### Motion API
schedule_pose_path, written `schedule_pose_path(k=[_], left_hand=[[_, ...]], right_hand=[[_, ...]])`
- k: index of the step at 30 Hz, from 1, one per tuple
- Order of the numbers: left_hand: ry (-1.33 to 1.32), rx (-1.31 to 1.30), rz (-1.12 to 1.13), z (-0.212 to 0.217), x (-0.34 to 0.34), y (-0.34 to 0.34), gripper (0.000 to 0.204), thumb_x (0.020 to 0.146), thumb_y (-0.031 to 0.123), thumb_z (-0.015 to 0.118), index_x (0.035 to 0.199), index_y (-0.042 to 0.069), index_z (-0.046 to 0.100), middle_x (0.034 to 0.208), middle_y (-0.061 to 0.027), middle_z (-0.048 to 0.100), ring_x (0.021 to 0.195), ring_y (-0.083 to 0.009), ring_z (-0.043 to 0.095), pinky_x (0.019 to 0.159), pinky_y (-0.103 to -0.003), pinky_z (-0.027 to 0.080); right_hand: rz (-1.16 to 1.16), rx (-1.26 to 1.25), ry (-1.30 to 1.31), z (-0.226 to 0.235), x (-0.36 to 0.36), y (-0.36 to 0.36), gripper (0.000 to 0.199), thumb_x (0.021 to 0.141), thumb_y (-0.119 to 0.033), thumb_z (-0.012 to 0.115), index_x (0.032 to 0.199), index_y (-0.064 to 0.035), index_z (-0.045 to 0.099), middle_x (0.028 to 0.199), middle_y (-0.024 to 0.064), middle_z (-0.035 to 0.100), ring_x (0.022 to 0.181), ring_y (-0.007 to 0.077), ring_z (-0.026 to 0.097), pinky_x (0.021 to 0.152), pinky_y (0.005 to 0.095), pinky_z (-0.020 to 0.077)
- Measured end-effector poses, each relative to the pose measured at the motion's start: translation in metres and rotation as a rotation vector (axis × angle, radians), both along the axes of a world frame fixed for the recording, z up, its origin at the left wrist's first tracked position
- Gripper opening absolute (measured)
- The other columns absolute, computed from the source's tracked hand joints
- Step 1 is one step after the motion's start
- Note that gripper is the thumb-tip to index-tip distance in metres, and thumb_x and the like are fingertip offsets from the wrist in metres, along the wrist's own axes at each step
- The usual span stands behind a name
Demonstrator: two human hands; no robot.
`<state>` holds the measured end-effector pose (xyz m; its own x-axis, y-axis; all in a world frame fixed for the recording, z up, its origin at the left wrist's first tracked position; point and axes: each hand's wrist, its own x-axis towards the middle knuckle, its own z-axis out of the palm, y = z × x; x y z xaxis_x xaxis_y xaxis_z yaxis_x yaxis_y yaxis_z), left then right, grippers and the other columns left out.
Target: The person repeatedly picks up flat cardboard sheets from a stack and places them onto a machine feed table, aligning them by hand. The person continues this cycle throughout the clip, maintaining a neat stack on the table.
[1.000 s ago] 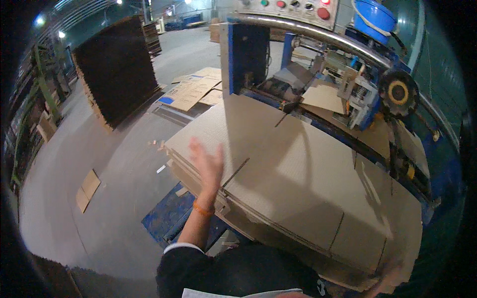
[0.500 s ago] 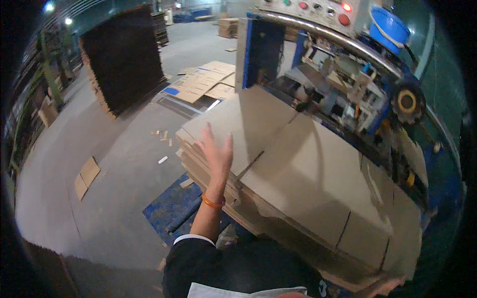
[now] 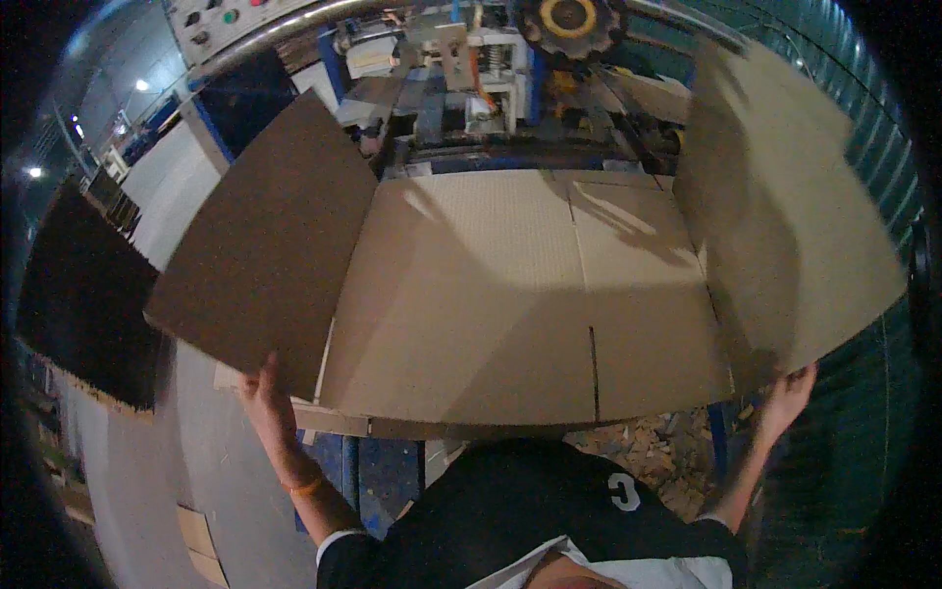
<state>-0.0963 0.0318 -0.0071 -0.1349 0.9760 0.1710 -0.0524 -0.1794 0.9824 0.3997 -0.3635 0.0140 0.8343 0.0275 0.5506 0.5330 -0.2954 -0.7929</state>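
Note:
A brown cardboard box blank lies in front of me with both end panels raised. My left hand is closed on the near edge of the left panel, which leans up and shows a dark, shaded face. At the near edge of the right panel, my right hand grips the board with the fingers partly hidden behind it. The middle of the blank is flat, with slots and crease lines, and more cardboard layers show under its near edge.
Across the far side stands a machine with a metal bar and a dark toothed wheel. Cardboard scraps lie below at right. At left are a dark upright stack and a folded cardboard piece on the floor.
My view has turned to the right. My left hand, earlier spread above the flat cardboard, now grips a raised panel; the right panel is also lifted, with my right hand on it.

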Motion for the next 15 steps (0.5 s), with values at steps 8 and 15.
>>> schedule_pose_path(k=[8, 15], left_hand=[[0.854, 0.601, -0.578, 0.012, 0.079, -0.058, 0.047, 0.073, -0.002, 0.056, 0.119, 0.008, 0.054, 0.125, -0.0149, 0.051, 0.118, -0.0295, 0.046, 0.101, -0.04, 0.032], [1.256, 0.733, -0.715, 0.012, 0.105, -0.048, 0.047, 0.075, 0.005, 0.055, 0.121, 0.016, 0.055, 0.131, -0.0115, 0.046, 0.123, -0.0323, 0.041, 0.102, -0.048, 0.03]], right_hand=[[0.764, -0.687, -0.578, -0.04, -0.064, 0.058, 0.026, 0.065, -0.011, 0.069, 0.091, -0.0135, 0.064, 0.108, 0.0028, 0.063, 0.107, 0.0242, 0.055, 0.093, 0.0424, 0.0415], [0.904, -0.778, -0.609, -0.033, -0.042, 0.081, 0.037, 0.068, -0.014, 0.067, 0.105, -0.0149, 0.062, 0.118, 0.0038, 0.057, 0.114, 0.025, 0.05, 0.099, 0.0444, 0.0363]])
